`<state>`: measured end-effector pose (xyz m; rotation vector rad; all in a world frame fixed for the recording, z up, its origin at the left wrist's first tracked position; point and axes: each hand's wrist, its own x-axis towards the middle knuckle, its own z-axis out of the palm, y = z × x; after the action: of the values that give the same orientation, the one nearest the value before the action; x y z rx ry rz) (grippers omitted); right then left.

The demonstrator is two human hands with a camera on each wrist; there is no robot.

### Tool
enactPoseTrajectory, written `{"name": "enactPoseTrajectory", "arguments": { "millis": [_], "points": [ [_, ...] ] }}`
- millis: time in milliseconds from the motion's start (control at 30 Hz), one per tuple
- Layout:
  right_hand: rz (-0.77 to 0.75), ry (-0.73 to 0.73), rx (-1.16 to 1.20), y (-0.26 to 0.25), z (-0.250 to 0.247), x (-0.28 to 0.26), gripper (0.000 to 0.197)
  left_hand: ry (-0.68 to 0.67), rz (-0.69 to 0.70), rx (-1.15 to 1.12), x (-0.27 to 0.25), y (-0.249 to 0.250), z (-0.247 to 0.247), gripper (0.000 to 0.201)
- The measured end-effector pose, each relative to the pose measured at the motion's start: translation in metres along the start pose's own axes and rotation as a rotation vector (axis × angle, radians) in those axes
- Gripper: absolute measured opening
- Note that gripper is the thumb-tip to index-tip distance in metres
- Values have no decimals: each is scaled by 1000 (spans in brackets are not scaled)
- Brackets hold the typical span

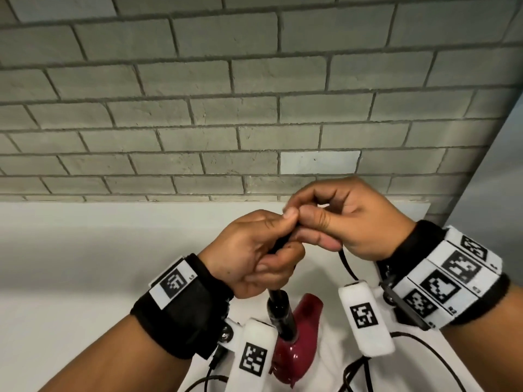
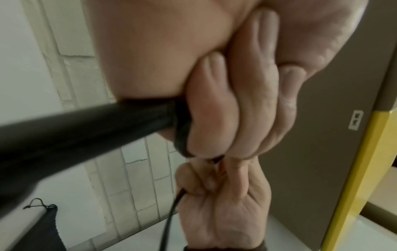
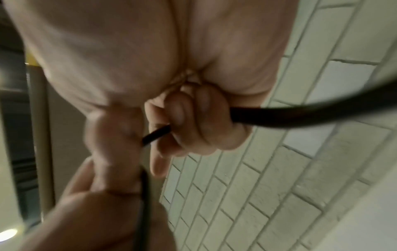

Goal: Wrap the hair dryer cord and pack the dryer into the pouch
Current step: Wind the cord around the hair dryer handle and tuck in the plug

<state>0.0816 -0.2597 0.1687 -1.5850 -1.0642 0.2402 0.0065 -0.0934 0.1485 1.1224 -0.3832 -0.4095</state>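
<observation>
**2 hands meet on the cord**

Both hands sit right of centre in the head view. The left hand (image 1: 254,250) curls around the dryer's black handle (image 1: 278,312), thumb touching the right hand (image 1: 348,219), whose bent fingers pinch the black cord (image 3: 300,115). The red hair dryer (image 1: 297,343) hangs nose-down at the lower centre, partly hidden by wrist cameras. Only a dark pouch (image 2: 45,234) corner shows, lower left of the left-wrist view.
</observation>
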Motion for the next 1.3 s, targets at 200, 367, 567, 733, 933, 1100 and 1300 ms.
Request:
{"name": "enactPoseTrajectory", "arguments": {
  "millis": [200, 367, 567, 733, 933, 1100, 1300],
  "points": [
    [221, -201, 342, 7, 17, 0, 54, -43, 0, -45, -5, 5, -3, 53],
    [197, -152, 396, 11, 16, 4, 55, -48, 51, -2, 1, 7, 3, 49],
    [94, 98, 460, 22, 6, 5, 28, -82, 38, -248, -2, 10, -9, 54],
    [10, 212, -160, 38, 32, -12, 25, 83, 119, -214, 4, 13, -8, 57],
    [2, 97, -785, 42, 59, -27, 11, 534, 335, -191, 11, 30, -27, 52],
    [-168, 82, -1188, 14, 62, -24, 17, 714, 249, -65, 19, 15, -25, 42],
    [-105, -56, -809, -29, 18, -1, 17, 468, 30, 490, 14, -4, -2, 38]
  ]
}}
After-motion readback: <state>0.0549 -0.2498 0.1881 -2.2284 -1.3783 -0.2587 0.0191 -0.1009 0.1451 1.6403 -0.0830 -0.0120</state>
